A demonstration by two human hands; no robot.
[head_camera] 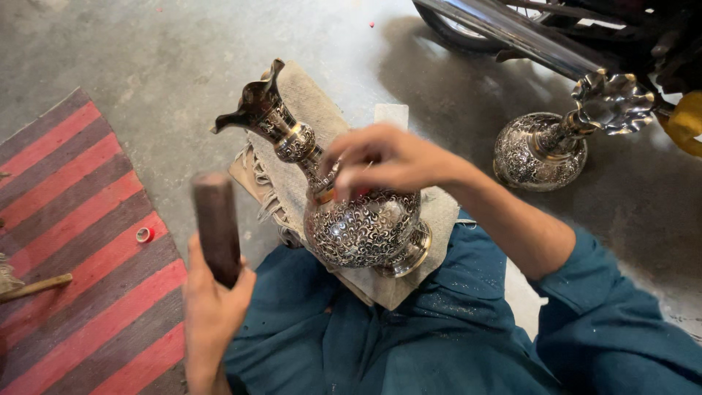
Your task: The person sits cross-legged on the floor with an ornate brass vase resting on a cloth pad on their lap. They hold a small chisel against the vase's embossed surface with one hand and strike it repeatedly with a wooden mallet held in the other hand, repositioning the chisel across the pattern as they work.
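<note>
An engraved silver-and-brass vase (pixel 362 227) with a flared mouth lies tilted on a beige cloth (pixel 307 95) over my lap. My left hand (pixel 212 307) is raised at the lower left, gripping a dark wooden mallet (pixel 216 219) upright, a little apart from the vase. My right hand (pixel 387 157) reaches in from the right and rests on the vase's neck. Its fingers are pinched around a small chisel, which they mostly hide.
A second engraved vase (pixel 537 150) stands on the concrete floor at right, beside a motorcycle's exhaust pipe (pixel 512 33). A red and grey striped rug (pixel 80 241) lies at left with a small ring-shaped cap (pixel 144 235) and a wooden stick (pixel 36 287) on it.
</note>
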